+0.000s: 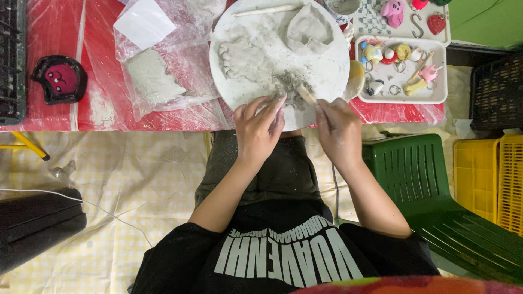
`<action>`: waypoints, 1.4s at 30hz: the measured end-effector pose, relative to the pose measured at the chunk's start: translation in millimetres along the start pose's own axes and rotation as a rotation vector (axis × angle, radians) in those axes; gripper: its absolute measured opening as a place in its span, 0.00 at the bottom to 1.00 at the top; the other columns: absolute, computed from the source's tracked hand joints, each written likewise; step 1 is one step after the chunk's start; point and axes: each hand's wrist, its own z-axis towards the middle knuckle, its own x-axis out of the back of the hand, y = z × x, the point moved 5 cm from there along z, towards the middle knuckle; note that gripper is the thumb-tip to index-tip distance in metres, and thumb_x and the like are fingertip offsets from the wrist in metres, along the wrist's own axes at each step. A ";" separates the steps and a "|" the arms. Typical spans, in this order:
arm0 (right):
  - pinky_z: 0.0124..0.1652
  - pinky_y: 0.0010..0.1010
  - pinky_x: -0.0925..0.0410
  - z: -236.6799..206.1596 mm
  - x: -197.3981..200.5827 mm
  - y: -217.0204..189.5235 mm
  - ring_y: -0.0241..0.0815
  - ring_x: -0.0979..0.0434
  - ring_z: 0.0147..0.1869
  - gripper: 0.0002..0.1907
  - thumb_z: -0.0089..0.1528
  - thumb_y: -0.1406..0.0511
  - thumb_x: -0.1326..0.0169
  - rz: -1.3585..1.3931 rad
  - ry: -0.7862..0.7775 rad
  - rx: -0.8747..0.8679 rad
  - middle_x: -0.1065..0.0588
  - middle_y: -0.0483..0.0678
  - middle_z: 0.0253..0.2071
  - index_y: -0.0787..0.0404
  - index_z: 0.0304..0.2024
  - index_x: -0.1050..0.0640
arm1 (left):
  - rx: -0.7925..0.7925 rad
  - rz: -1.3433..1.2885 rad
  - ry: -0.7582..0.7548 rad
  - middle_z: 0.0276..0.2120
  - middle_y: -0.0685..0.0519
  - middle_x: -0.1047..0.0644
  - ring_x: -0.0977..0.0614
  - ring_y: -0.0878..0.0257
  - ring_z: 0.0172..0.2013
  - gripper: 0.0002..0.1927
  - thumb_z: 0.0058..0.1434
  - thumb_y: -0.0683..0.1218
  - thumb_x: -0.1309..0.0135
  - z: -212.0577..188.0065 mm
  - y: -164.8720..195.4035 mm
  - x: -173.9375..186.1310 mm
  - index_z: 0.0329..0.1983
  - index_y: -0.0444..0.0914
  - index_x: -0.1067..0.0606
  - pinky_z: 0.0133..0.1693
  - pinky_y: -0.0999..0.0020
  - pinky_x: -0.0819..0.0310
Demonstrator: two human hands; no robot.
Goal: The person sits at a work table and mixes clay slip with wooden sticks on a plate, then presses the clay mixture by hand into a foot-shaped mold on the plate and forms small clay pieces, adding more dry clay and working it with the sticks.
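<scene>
1. The left hand (260, 126) rests at the near rim of a round white board smeared with grey clay (327, 71), its fingers held together and stretched flat, the tips touching a small crumbly patch of dark grey clay (289, 83).
2. The right hand (339, 128) has its fingers clamped on a thin wooden modelling stick (306, 94), whose tip points into the same crumbly patch.
3. On the board's left part lies a flat grey clay slab with lobed edges (242, 57); a folded grey clay piece (309, 27) sits at the far right.
4. The board stands on a red table covering (54, 32).
5. Left of the board lies a clear plastic bag holding a pale clay lump (152, 76).
6. To the right stands a white rectangular tray of small painted figurines (400, 68).
7. A green plastic chair (430, 179) stands beside the person's right arm.
</scene>
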 end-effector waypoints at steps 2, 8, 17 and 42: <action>0.31 0.39 0.35 0.8 4.7 3.3 0.49 0.29 0.27 0.08 0.67 0.74 0.42 -0.012 0.009 -0.016 0.30 0.55 0.30 0.70 0.49 0.19 | 0.012 -0.004 -0.002 0.46 0.55 0.17 0.21 0.60 0.55 0.19 0.68 0.43 0.41 -0.1 -0.1 2.1 0.62 0.43 0.24 0.57 0.59 0.37; 0.30 0.42 0.34 2.2 2.0 -0.3 0.53 0.26 0.29 0.07 0.68 0.72 0.42 -0.144 -0.048 0.036 0.29 0.56 0.32 0.70 0.48 0.20 | 0.056 -0.048 -0.007 0.47 0.54 0.17 0.21 0.60 0.54 0.19 0.67 0.43 0.39 -0.5 -1.9 2.6 0.61 0.42 0.24 0.58 0.58 0.36; 0.26 0.42 0.31 11.7 -12.1 -4.8 0.56 0.25 0.26 0.04 0.67 0.73 0.46 -0.326 -0.255 0.129 0.28 0.57 0.36 0.70 0.42 0.23 | 0.122 -0.104 -0.018 0.46 0.52 0.19 0.20 0.56 0.51 0.18 0.65 0.44 0.37 4.5 -3.1 1.3 0.59 0.41 0.23 0.57 0.57 0.31; 0.31 0.36 0.37 0.6 2.0 6.2 0.48 0.30 0.28 0.08 0.66 0.73 0.42 0.023 -0.078 -0.045 0.30 0.55 0.29 0.69 0.48 0.18 | 0.160 -0.015 -0.038 0.45 0.55 0.25 0.23 0.56 0.49 0.12 0.65 0.47 0.35 13.2 -10.3 2.6 0.50 0.45 0.21 0.57 0.56 0.34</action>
